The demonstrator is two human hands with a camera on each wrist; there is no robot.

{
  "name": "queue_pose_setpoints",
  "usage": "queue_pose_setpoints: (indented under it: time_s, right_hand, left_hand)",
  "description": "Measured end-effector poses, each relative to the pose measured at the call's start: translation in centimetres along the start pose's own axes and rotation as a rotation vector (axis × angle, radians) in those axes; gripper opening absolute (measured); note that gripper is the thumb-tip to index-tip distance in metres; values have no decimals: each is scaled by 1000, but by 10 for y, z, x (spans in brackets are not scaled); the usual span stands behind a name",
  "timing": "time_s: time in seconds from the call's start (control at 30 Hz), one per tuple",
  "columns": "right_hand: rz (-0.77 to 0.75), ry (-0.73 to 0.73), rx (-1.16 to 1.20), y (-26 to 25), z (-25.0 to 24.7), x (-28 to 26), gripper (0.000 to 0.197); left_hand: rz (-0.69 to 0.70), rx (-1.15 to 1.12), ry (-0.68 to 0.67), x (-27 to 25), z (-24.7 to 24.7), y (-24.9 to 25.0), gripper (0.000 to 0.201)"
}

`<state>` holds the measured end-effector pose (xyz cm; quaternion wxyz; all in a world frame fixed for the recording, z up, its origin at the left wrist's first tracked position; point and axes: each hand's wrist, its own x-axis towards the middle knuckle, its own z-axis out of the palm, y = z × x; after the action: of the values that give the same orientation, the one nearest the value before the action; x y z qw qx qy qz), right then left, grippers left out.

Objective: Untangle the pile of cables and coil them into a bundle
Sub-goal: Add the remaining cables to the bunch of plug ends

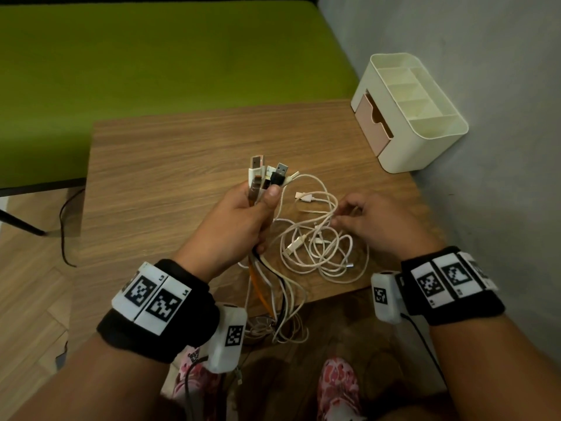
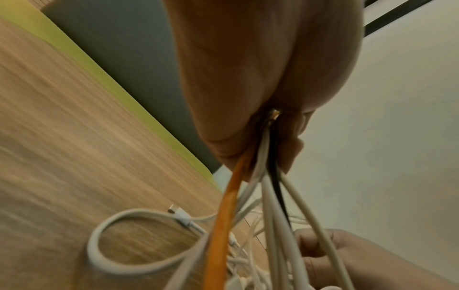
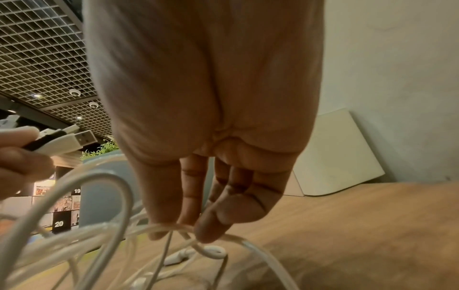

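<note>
White cable (image 3: 248, 240) between right fingers (image 3: 211, 231)

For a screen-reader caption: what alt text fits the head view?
A left hand grips a bunch of cables with plugs pointing up, while the right hand pinches a strand of the tangled white cables on a wooden table. A cream desk organizer stands behind.

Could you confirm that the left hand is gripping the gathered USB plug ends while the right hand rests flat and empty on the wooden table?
Not quite. The left hand does grip the gathered USB plug ends, but the right hand is not empty: the right wrist view shows its fingertips pinching a thin white cable from the tangle above the wooden table.
</note>
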<state>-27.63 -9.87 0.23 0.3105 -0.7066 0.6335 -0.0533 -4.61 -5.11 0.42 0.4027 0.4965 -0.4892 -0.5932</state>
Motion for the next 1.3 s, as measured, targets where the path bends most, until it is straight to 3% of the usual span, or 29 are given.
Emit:
queue_pose_setpoints:
  time_s: [0.23,0.5,0.6,0.8,1.13,1.2,1.3]
  right_hand:
    - [-14,98,10,-2,-2,-2,18]
    - [-70,1,-25,-10,5,-10,21]
    - [-83,52,7,-11,1,-10,11]
    - [-120,245,143,-29,-16,-30,10]
    - [175,185,-65,-23,-18,-28,15]
    - [176,243,-24,-21,-18,-26,6]
    - [77,313,244,-20,-19,-23,17]
  left_hand:
    - [12,-15,-5,2,1,0,33]
    - [0,-10,0,2,5,1,32]
    - [-12,-30,3,3,9,3,31]
    - [11,-49,29,4,14,6,32]
    - [42,-63,44,3,24,11,32]
    - [43,-64,43,3,24,10,32]
    - [48,-58,43,4,24,10,33]
